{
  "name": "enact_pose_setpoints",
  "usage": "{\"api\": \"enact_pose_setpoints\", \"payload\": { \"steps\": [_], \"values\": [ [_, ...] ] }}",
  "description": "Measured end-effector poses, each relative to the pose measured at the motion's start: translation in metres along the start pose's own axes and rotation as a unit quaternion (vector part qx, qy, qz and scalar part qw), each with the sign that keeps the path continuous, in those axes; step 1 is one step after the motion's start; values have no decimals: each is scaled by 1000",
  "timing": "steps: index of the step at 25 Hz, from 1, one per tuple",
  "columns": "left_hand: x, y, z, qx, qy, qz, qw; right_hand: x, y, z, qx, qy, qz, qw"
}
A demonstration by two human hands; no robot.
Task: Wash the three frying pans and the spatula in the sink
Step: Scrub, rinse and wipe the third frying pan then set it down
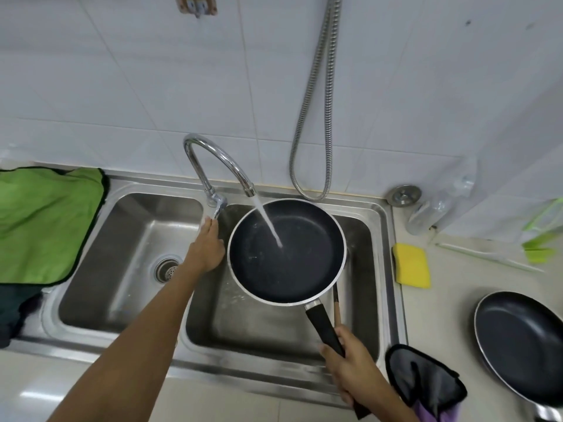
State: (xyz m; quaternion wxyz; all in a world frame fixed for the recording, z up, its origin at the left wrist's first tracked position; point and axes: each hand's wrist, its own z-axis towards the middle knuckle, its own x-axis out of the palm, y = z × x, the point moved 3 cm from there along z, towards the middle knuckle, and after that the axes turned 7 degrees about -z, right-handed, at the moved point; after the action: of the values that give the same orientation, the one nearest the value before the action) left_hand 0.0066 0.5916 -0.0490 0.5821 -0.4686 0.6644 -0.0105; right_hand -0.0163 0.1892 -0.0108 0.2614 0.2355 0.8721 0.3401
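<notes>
Left of the sink (243,373) I see a green cloth (45,223) spread over the counter. The left hand (207,248) reaches over the sink's middle divider to the tap lever (217,205). Its fingertips meet the lever, but they are blurred and I cannot tell whether they curl round it. Water falls from the tap (213,153) at the back of the sink into the frying pan (288,251), held above the sink's right basin. The right hand (353,370), at the sink's front right corner, is wrapped round the pan's black handle. A thin brown stick (336,309) shows just beside that handle. Right of the sink lie a yellow sponge (412,264), a grey cloth (426,379) and a second frying pan (524,345).
</notes>
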Motion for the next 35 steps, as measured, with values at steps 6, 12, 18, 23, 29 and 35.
{"api": "enact_pose_setpoints", "payload": {
  "steps": [6, 12, 18, 23, 29, 35],
  "values": [
    [38, -33, -159, -75, -228, -289, 927, 4, 16, 9, -22, 12, 72, 997],
    [126, -112, -199, -155, 40, -541, 825, 14, 21, 0, -57, 10, 66, 996],
    [147, -139, -209, -203, 118, -663, 711, 1, 28, -21, -119, -43, 33, 991],
    [152, -142, -216, -182, 154, -640, 730, -2, 17, -31, -135, -93, -33, 986],
    [153, -159, -217, -171, 151, -625, 747, -18, 11, -27, -145, -97, -50, 983],
    [135, -145, -204, -165, 136, -643, 735, -9, 39, -29, -200, -70, -59, 976]
  ]
}}
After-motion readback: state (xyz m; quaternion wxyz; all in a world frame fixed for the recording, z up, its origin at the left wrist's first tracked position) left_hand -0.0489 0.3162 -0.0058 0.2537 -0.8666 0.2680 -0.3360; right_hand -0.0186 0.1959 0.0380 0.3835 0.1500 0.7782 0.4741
